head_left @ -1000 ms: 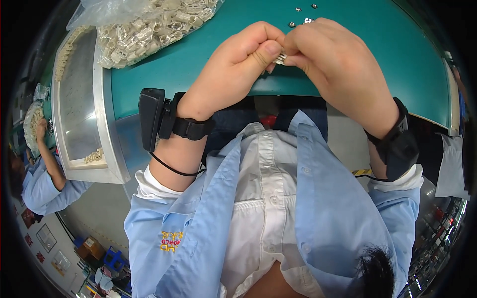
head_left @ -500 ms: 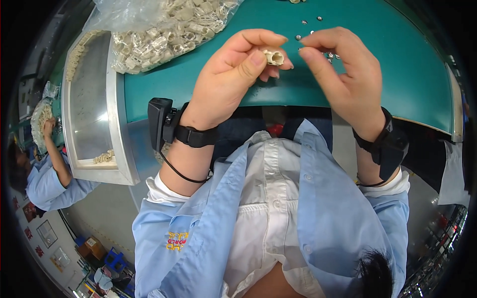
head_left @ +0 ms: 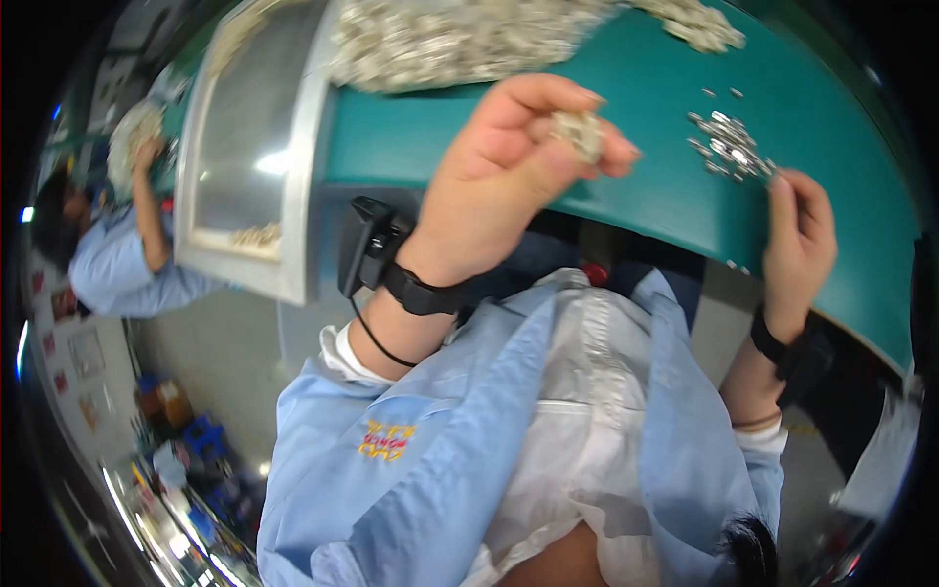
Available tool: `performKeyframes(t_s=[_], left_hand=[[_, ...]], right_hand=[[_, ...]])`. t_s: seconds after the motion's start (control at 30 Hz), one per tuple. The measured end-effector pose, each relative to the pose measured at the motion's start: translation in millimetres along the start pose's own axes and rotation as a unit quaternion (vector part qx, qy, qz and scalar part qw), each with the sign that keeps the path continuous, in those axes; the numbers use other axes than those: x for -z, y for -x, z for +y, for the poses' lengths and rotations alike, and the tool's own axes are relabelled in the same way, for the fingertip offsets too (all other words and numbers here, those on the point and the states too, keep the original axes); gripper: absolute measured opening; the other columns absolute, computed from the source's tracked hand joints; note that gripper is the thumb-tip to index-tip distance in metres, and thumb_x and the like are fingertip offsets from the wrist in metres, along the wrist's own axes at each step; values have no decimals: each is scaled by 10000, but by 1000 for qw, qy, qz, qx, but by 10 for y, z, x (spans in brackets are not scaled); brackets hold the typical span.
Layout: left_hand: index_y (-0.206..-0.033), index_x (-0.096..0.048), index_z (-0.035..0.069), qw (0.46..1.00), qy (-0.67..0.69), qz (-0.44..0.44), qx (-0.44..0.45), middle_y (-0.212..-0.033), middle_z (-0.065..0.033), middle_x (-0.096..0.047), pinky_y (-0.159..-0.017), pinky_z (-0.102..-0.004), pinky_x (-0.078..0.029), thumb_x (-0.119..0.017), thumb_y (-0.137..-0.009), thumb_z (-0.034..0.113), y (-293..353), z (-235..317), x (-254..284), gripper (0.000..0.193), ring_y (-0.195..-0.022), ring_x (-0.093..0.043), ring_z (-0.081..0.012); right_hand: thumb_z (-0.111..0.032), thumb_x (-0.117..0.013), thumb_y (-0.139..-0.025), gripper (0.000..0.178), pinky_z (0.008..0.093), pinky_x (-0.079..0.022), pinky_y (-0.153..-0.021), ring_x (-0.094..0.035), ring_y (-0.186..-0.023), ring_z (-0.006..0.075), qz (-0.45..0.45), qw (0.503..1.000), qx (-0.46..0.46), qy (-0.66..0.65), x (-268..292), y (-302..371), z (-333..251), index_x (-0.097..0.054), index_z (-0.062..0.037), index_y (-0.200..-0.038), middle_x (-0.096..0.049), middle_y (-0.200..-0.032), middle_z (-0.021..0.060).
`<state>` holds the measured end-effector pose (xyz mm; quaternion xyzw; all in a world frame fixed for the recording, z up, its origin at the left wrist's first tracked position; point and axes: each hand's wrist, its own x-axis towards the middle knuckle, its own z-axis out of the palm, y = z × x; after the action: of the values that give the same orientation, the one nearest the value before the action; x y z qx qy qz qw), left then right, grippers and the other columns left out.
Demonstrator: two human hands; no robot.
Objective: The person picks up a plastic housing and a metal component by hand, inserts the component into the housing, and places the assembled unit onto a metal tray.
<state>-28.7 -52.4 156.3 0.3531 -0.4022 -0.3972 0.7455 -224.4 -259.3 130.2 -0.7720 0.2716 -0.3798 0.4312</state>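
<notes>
Between the thumb and fingers of my left hand (head_left: 499, 181) is a small cream plastic housing (head_left: 579, 135), blurred by motion and held up above the green tabletop (head_left: 665, 201). My right hand (head_left: 802, 245) is closed in a pinch at the near right edge of a pile of small shiny metal pieces (head_left: 732, 147). Its thumb and index fingertips meet beside the outermost pieces. Whether a piece sits between them is too small to tell.
A clear bag full of cream housings (head_left: 460, 44) lies at the back left; more loose housings (head_left: 699, 24) sit to its right. On the left stands a metal-framed clear panel (head_left: 303, 157). Beyond it a co-worker's hand (head_left: 147, 154) reaches into another bag.
My right hand has moved away from the left, out to the metal pile, and its fingers have closed. The left hand still holds the housing, now turned. The whole view has shifted and tilted.
</notes>
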Motion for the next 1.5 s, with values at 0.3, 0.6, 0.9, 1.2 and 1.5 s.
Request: performKeyframes(t_s=[0.3, 0.6, 0.9, 1.2, 1.5], left_hand=[[-1040, -455, 21, 878, -380, 278, -86, -1135, -200, -567, -851, -299, -450, -580, -807, -63, 733, 969, 120, 277, -965, -571, -164], [-978, -603, 24, 498, -716, 478, 105, -902, -62, -638, -696, -245, -455, -670, -778, 154, 1692, 1857, 1550, 248, -816, -598, -131], [-1020, -600, 23, 430, -728, 455, 280, -841, -51, -632, -647, -251, -455, -609, -822, 166, 1791, 1792, 1695, 244, -734, -587, -124], [-1066, -576, 45, 441, -758, 430, 215, -990, -115, -629, -771, -304, -448, -553, -830, 145, 1776, 1886, 1466, 258, -893, -605, -219], [-1001, -599, 55, 713, -652, 250, -52, -949, -79, -616, -699, -285, -442, -565, -819, 72, 499, 811, 88, 186, -822, -579, -187]], right_hand=[[-99, -544, -904, 156, 201, -417, -782, -532, -844, 86, -16, 1000, -18, -10, 183, 11, 193, -578, 26, -992, -587, -933, 40], [-120, -548, -905, 178, 202, -409, -788, -523, -849, 82, -3, 999, -31, 6, 154, 12, 173, -581, 27, -1000, -583, -929, 35], [-96, -538, -904, 159, 198, -404, -747, -509, -809, 82, -6, 999, -12, 36, 111, 11, 110, -578, 32, -989, -578, -895, 36], [-120, -541, -910, 171, 193, -407, -767, -515, -823, 75, -23, 998, 8, 54, 134, 10, 151, -582, 29, -986, -580, -900, 28], [-91, -544, -901, 126, 178, -402, -706, -499, -783, 54, -24, 998, 23, 47, 36, -16, 26, -579, 15, -959, -577, -885, 20]])
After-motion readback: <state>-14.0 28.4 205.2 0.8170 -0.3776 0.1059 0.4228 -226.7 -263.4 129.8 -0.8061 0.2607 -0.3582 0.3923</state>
